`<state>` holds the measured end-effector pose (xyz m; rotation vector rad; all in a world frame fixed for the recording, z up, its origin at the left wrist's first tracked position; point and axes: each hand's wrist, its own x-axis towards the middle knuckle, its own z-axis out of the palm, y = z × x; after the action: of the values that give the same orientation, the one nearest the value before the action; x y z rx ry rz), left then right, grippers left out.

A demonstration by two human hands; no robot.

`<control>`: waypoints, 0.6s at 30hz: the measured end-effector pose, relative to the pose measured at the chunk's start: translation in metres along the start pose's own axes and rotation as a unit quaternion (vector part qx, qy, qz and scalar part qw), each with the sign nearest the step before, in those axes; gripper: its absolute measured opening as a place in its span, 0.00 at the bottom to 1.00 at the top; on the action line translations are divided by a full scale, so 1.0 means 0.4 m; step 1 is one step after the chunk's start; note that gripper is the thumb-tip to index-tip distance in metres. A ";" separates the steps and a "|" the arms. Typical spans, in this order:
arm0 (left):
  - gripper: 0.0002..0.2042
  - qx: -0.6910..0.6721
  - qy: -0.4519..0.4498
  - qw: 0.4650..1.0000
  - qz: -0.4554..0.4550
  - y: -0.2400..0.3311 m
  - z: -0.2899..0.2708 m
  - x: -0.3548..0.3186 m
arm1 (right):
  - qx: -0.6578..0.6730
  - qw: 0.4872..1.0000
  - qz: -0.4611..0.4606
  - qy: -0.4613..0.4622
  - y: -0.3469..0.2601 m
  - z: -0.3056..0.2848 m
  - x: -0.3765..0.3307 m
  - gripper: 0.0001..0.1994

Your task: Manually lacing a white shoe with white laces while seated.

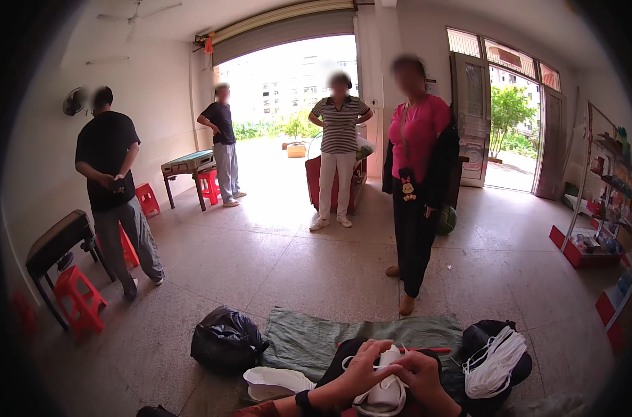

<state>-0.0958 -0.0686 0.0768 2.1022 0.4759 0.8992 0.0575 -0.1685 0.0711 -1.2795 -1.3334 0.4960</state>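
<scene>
Low in the middle, both hands meet over a smooth white rounded object (384,395), whose kind I cannot make out, above my dark-clad lap. My left hand (361,368) has its fingers closed at the object's upper end, with thin white cord at the fingertips. Bent in a pinch, my right hand (420,375) faces it, with cord between its thumb and fingers. Loops of white cord (361,402) hang about the object. Left of my forearm lies a white shoe-shaped piece (277,383). A thin red tool (427,349) lies just beyond my right hand.
A green cloth (298,340) covers the floor before me. On its left sits a black plastic bag (227,339); on its right, a hank of white cord (495,363) rests on dark material. Several people stand around, the nearest in pink (420,139). Shelves (601,187) line the right side.
</scene>
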 end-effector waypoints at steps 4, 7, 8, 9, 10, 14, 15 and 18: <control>0.13 -0.256 -0.249 0.929 -0.100 -0.124 0.087 -0.037 | 0.129 0.983 0.109 0.070 0.028 0.005 0.007 0.05; 0.15 -0.483 -0.277 0.792 -0.251 -0.080 0.050 -0.033 | 0.086 0.982 0.163 0.039 0.078 -0.055 -0.022 0.16; 0.16 -0.566 -0.291 0.709 -0.303 -0.085 -0.008 -0.038 | 0.037 0.988 0.131 0.071 0.042 -0.124 -0.033 0.19; 0.18 -0.604 -0.318 0.670 -0.294 -0.110 -0.061 -0.045 | 0.095 0.976 0.078 0.179 0.033 -0.223 -0.061 0.20; 0.19 -0.579 -0.288 0.694 -0.317 -0.105 -0.118 -0.060 | 0.166 0.962 -0.026 0.214 -0.038 -0.345 -0.073 0.22; 0.15 -0.438 -0.163 0.814 -0.345 -0.132 -0.074 -0.030 | 0.187 0.917 -0.100 0.337 -0.240 -0.558 -0.205 0.22; 0.15 -0.362 -0.155 0.860 -0.323 -0.131 -0.036 -0.020 | 0.185 0.913 -0.082 0.353 -0.233 -0.542 -0.229 0.22; 0.13 -0.181 -0.117 0.930 -0.297 -0.188 0.056 -0.015 | 0.147 0.941 -0.070 0.297 -0.213 -0.465 -0.224 0.23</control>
<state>-0.0858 -0.0367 0.0054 1.5615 0.7073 0.3426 0.1670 -0.3449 0.1530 -0.9676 -0.7955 0.1721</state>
